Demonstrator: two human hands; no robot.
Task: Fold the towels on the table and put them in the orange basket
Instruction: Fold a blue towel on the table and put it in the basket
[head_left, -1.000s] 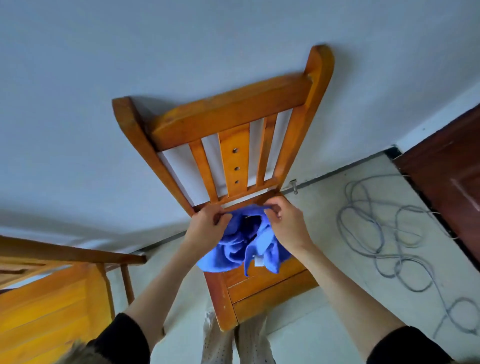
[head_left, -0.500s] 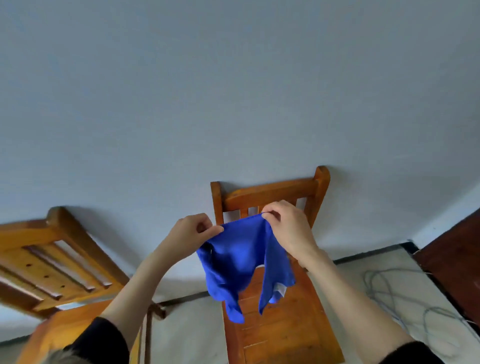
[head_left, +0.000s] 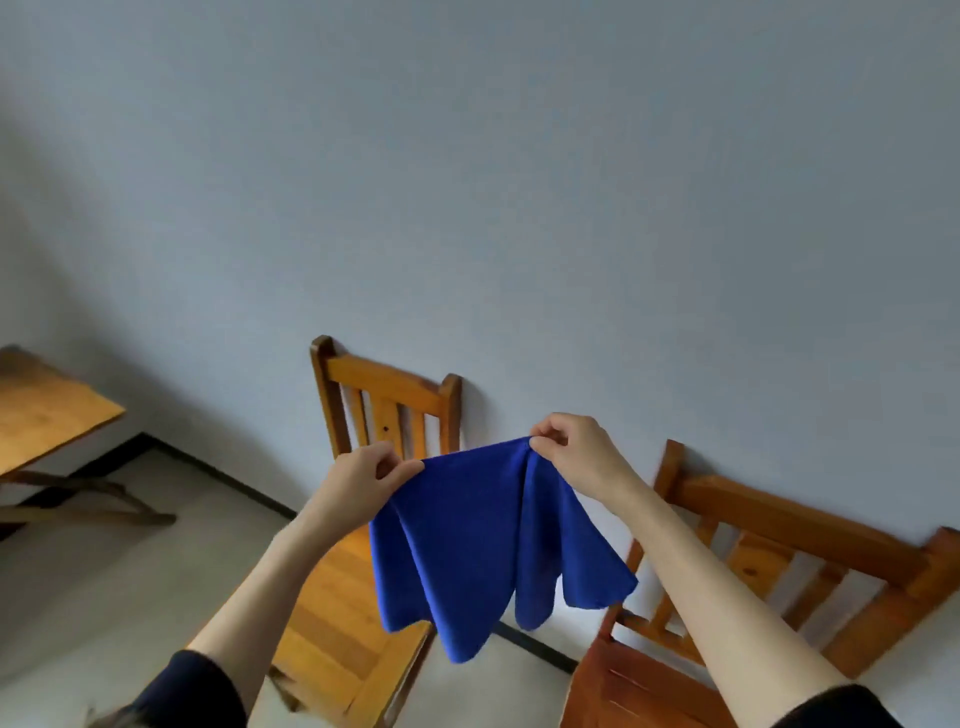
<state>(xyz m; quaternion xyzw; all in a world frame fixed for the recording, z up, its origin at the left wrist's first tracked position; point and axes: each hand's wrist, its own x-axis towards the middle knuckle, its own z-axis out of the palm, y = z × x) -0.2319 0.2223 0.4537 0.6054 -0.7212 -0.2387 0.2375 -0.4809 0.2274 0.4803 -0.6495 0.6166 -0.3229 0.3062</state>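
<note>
A blue towel (head_left: 483, 545) hangs spread in the air in front of me, its lower edge falling in loose folds. My left hand (head_left: 363, 483) pinches its upper left corner between thumb and fingers. My right hand (head_left: 576, 452) pinches the upper right corner, slightly higher. The top edge is stretched between the two hands. No orange basket is in view.
A wooden chair (head_left: 384, 405) stands against the pale wall behind the towel. A second wooden chair (head_left: 779, 540) is at the right. A wooden table (head_left: 47, 410) juts in at the left edge. Pale floor lies below.
The towel went from a bunched heap on the chair to hanging open between my hands, which moved apart. The view swung left, showing a second chair and the table.
</note>
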